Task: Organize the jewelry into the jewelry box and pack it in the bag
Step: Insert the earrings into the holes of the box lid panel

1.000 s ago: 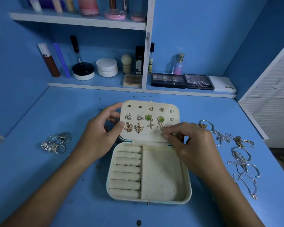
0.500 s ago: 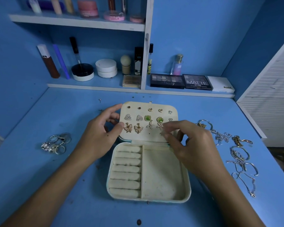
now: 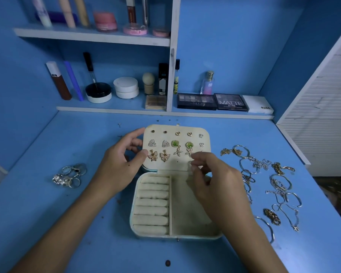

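1 head-worn camera looks forward and down, close over the desk [image 3: 47, 213].

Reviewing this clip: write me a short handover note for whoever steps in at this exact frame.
Left hand holds the open jewelry box lid by its left edge. Right hand pinches something small at the lid's lower right; too small to identify.
Done: earrings pinned on the lid.
Left: rings lie on the table left of the box; bracelets and chains lie right. Ring rolls hold nothing. No bag in view.
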